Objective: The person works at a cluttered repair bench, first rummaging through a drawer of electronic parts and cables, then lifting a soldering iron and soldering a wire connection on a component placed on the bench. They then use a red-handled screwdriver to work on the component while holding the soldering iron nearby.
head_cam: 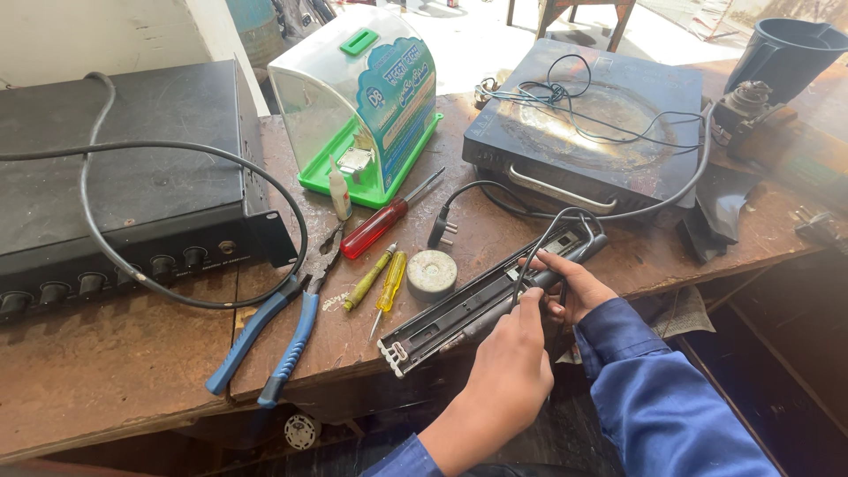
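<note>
A: What is being shown in the head view?

B: A long black device (481, 296) is being held at the near edge of the wooden workbench (115, 371), right of centre. Its long axis is lying diagonally, from the near-left end with the white connector up to the far-right end where a cable is looped.

A: How are the hands being placed on it?

B: The left hand (508, 375) is being kept on the middle of the body from the near side, fingers curled together against its edge. The right hand (570, 284) is being wrapped around the far-right part, fingers closed on it from below. The right hand is nearer the cable end; the near-left end is being left free.

A: What is being seen around it?

B: Just left, a round grey disc (432, 271), a yellow screwdriver (389, 287), a red screwdriver (382, 223) and blue-handled pliers (274, 340) are lying. Farther off, a black amplifier (106, 194), a green-based clear box (362, 102) and an induction cooktop (592, 119) are standing.
</note>
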